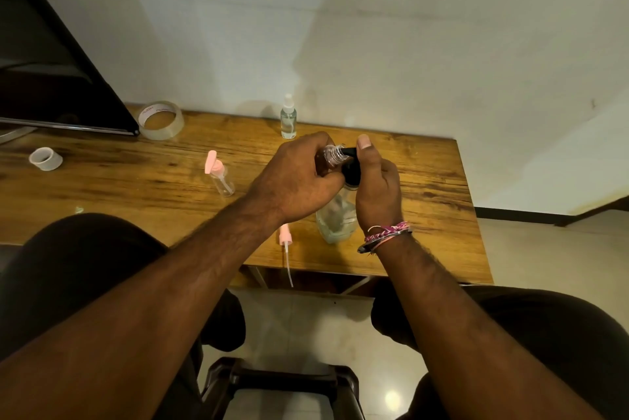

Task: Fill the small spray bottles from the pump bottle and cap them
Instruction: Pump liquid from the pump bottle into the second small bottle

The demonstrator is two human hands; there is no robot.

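Spray bottle (329, 156) gripped in left hand (299, 181) fingers; mouth at pump nozzle (350, 151).

Both forearms extended forward, left hand (299, 178) curled closed, right hand (376, 188) gripping (thumb raised), hands touching

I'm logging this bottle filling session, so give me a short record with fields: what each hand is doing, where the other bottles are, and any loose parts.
left hand: holds a small open bottle, tilted, its mouth at the pump nozzle
right hand: on the black pump of the pump bottle, thumb on top
capped bottle: upright at the table's far edge, clear liquid inside
pink-capped bottle: left of the hands, looks empty
loose part: pink spray cap with tube at the near edge
table: wooden
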